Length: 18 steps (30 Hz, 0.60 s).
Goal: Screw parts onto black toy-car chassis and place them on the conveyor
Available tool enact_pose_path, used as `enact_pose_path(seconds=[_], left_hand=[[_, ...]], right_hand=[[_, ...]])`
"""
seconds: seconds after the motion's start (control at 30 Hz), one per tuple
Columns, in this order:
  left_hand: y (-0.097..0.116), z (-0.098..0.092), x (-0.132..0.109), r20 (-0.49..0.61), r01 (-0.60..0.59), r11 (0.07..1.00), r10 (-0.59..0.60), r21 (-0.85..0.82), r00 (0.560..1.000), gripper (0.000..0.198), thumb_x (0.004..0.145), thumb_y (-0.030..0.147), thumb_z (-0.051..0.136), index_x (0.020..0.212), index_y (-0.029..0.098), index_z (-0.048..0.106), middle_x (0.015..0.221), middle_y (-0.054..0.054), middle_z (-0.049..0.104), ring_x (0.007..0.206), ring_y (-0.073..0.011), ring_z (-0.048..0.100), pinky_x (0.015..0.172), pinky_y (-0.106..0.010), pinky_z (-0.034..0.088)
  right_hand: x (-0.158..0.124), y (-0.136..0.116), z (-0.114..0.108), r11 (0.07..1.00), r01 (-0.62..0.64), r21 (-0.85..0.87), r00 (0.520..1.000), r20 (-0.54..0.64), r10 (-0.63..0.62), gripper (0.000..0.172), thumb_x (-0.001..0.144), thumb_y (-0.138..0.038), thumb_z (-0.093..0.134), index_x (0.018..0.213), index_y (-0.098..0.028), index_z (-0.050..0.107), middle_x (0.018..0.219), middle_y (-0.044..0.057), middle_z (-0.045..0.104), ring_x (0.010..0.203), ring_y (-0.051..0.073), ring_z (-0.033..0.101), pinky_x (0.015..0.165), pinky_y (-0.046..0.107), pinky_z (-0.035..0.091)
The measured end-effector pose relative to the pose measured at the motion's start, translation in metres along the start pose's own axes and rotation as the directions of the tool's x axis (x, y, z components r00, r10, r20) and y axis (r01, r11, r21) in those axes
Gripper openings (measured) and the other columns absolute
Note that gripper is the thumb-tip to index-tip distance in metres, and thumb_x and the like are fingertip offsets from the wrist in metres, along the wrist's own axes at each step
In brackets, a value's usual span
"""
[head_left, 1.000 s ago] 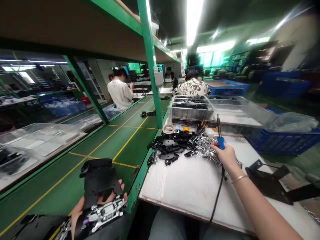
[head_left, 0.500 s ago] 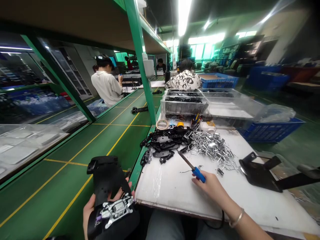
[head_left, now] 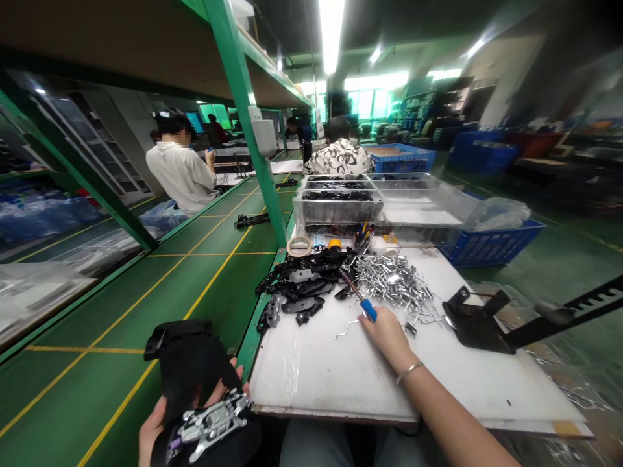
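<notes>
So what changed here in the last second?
The right hand drew back from the silver clip pile toward the person, tipping its blue-handled screwdriver from upright to slanting, tip toward the pile. Nothing was picked up or let go. The left hand still grips the black plate with its metal latch.

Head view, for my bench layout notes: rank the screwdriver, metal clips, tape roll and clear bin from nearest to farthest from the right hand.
1. Screwdriver: held in the right hand.
2. Metal clips: pile just beyond the hand.
3. Tape roll: back left of the clips.
4. Clear bin: behind the tape roll, farthest back.
</notes>
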<state>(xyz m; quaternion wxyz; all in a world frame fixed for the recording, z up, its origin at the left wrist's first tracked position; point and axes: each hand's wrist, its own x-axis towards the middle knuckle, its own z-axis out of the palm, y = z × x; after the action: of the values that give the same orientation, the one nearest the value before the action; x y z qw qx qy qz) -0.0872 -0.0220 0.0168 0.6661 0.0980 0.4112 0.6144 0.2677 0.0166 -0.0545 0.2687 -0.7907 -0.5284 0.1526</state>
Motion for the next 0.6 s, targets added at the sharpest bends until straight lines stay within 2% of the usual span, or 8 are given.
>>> enact_pose_path(seconds=[0.07, 0.17, 0.23, 0.3, 0.37, 0.43, 0.5, 0.6], left_hand=[[0.000, -0.005, 0.002, -0.020, -0.003, 0.998, 0.004, 0.062, 1.000, 0.053, 0.074, 0.048, 0.051, 0.123, 0.028, 0.055, 0.112, -0.015, 0.065, 0.100, -0.0418, 0.060, 0.075, -0.062, 0.049], [0.003, -0.006, 0.003, -0.042, -0.084, 0.986, 0.091, 0.143, 0.995, 0.051, 0.074, 0.054, 0.050, 0.120, 0.032, 0.057, 0.105, -0.011, 0.069, 0.091, -0.0392, 0.064, 0.067, -0.059, 0.053], [0.006, 0.001, 0.001, -0.061, -0.107, 0.982, 0.118, 0.152, 0.991, 0.048, 0.074, 0.049, 0.050, 0.118, 0.030, 0.059, 0.101, -0.010, 0.070, 0.088, -0.0373, 0.066, 0.066, -0.057, 0.054], [0.008, 0.009, -0.001, -0.074, -0.088, 0.988, 0.098, 0.131, 0.992, 0.046, 0.075, 0.042, 0.048, 0.116, 0.026, 0.060, 0.100, -0.011, 0.071, 0.088, -0.0351, 0.066, 0.068, -0.054, 0.055], [0.009, 0.017, -0.002, -0.079, -0.049, 0.995, 0.056, 0.090, 0.995, 0.044, 0.075, 0.037, 0.047, 0.115, 0.023, 0.060, 0.100, -0.012, 0.071, 0.088, -0.0338, 0.066, 0.069, -0.052, 0.055], [0.008, 0.023, -0.001, -0.086, -0.009, 0.999, 0.013, 0.042, 0.996, 0.043, 0.074, 0.035, 0.048, 0.113, 0.022, 0.061, 0.097, -0.013, 0.071, 0.086, -0.0343, 0.067, 0.069, -0.054, 0.054], [0.007, 0.025, 0.000, -0.108, 0.012, 1.000, -0.012, 0.001, 0.994, 0.041, 0.074, 0.036, 0.048, 0.110, 0.022, 0.061, 0.094, -0.015, 0.071, 0.084, -0.0357, 0.067, 0.066, -0.055, 0.054], [0.008, 0.024, 0.000, -0.146, 0.037, 0.998, -0.043, -0.046, 0.988, 0.036, 0.074, 0.036, 0.050, 0.104, 0.020, 0.062, 0.091, -0.015, 0.070, 0.081, -0.0354, 0.067, 0.065, -0.053, 0.053]], right_hand=[[-0.002, -0.001, 0.004, 1.000, -0.006, 0.001, 1.000, 0.000, 0.006, 0.023, 0.088, -0.038, 0.054, 0.094, -0.015, 0.059, 0.091, 0.003, 0.060, 0.077, 0.014, 0.058, 0.070, 0.033, 0.049], [-0.009, 0.007, 0.001, 1.000, 0.013, 0.027, 1.000, 0.014, -0.013, 0.025, 0.090, -0.036, 0.051, 0.104, -0.016, 0.056, 0.088, 0.002, 0.060, 0.071, 0.013, 0.058, 0.066, 0.032, 0.050], [-0.013, 0.014, -0.005, 0.997, 0.062, 0.050, 0.997, 0.045, -0.064, 0.022, 0.090, -0.035, 0.052, 0.100, -0.016, 0.057, 0.084, 0.001, 0.060, 0.070, 0.013, 0.057, 0.066, 0.032, 0.049], [-0.012, 0.018, -0.012, 0.986, 0.146, 0.086, 0.984, 0.088, -0.153, 0.017, 0.089, -0.031, 0.053, 0.091, -0.015, 0.059, 0.088, 0.002, 0.060, 0.076, 0.014, 0.058, 0.071, 0.034, 0.048], [-0.007, 0.021, -0.019, 0.959, 0.248, 0.135, 0.954, 0.140, -0.266, 0.012, 0.086, -0.026, 0.056, 0.090, -0.015, 0.060, 0.102, 0.004, 0.059, 0.092, 0.018, 0.056, 0.081, 0.038, 0.046], [0.000, 0.022, -0.026, 0.920, 0.343, 0.190, 0.903, 0.205, -0.379, 0.012, 0.081, -0.017, 0.057, 0.092, -0.017, 0.062, 0.112, 0.005, 0.058, 0.103, 0.020, 0.053, 0.088, 0.038, 0.043], [0.007, 0.023, -0.031, 0.881, 0.410, 0.235, 0.845, 0.267, -0.464, 0.016, 0.076, -0.011, 0.055, 0.088, -0.018, 0.064, 0.108, 0.005, 0.060, 0.100, 0.020, 0.055, 0.088, 0.035, 0.042], [0.011, 0.026, -0.035, 0.845, 0.462, 0.269, 0.782, 0.326, -0.531, 0.018, 0.074, -0.012, 0.051, 0.081, -0.020, 0.065, 0.093, 0.004, 0.064, 0.086, 0.019, 0.059, 0.080, 0.031, 0.046]])
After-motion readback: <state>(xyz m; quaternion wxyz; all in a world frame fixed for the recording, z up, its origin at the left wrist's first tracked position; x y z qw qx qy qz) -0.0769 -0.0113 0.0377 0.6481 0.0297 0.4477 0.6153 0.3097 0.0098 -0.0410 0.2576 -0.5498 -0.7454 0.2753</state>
